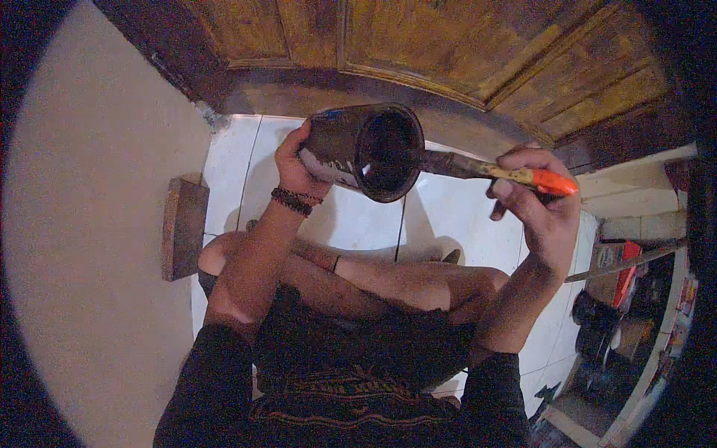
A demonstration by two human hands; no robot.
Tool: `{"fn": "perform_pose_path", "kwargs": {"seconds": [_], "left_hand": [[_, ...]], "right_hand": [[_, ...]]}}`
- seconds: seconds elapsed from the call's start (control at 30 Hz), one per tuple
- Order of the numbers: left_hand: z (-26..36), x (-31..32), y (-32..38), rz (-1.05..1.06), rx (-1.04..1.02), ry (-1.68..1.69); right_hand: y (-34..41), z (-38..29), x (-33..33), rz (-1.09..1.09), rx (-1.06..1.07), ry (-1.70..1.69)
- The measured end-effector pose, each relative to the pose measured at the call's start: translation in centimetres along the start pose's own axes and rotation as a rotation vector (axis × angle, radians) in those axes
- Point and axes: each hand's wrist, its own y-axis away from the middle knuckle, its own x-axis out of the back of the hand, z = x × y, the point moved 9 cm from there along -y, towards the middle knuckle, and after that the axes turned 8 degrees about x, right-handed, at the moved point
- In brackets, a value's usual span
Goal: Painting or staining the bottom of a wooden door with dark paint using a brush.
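My left hand (298, 161) grips a dark-stained can (341, 143) around its base and side, tilted so its open mouth faces right. Dark coating covers the inside; whether liquid lies in it is hard to tell. A paintbrush (487, 169) with an orange-tipped handle is held in my right hand (529, 193), between thumb and fingers. Its dark bristle end is at the can's rim. Behind the can stands a panelled wooden door (414, 42) with a brown lower rail.
Crossed legs (386, 280) rest on the white tiled floor (358, 218). A wooden block (186, 229) stands by the left wall (106, 224). At the right are a red-and-brown box (613, 269), a black object (594, 319) and a light-edged frame or shelf (664, 336).
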Motion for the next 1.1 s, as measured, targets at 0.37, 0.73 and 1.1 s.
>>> {"fn": "perform_pose_path", "kwargs": {"seconds": [0.37, 0.73, 1.1], "left_hand": [[-1.1, -0.1, -0.2, -0.069, 0.060, -0.049], [-1.1, 0.2, -0.3, -0.041, 0.061, -0.114], [4.8, 0.1, 1.5, 0.041, -0.260, 0.118]], "right_hand": [[-0.9, 0.4, -2.5, -0.247, 0.190, 0.051], [-0.7, 1.6, -1.8, -0.200, 0.044, 0.028], [-0.1, 6.1, 6.3, 0.337, 0.107, -0.521]]}}
